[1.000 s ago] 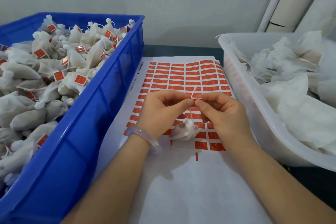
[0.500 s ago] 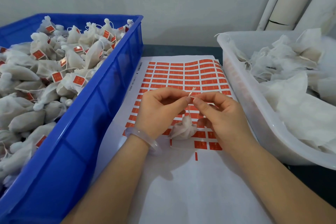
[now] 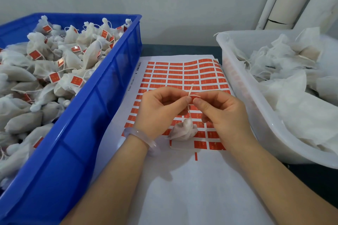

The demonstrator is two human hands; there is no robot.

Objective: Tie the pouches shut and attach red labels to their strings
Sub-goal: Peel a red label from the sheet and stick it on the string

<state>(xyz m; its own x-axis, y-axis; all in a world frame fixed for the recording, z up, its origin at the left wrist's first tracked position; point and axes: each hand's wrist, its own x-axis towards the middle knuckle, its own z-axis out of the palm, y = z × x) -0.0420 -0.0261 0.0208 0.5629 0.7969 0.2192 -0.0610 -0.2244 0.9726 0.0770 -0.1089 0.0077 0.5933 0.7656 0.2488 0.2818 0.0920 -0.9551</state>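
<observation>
A small white pouch hangs from its string just above the sheet of red labels. My left hand and my right hand meet over the sheet, and each pinches the string near its upper end. Two short string ends stick up and sideways between my fingertips. The sheet lies flat on the table between the two bins. No label is on this string.
A blue bin at the left is heaped with tied pouches bearing red labels. At the right, a clear plastic bin holds loose untied pouches. Pale pipes run up the wall behind it. White paper covers the near table.
The pouch has risen off the sheet and now hangs on its string. My fingertips have stayed pinched together, and the string ends have shifted slightly between them.
</observation>
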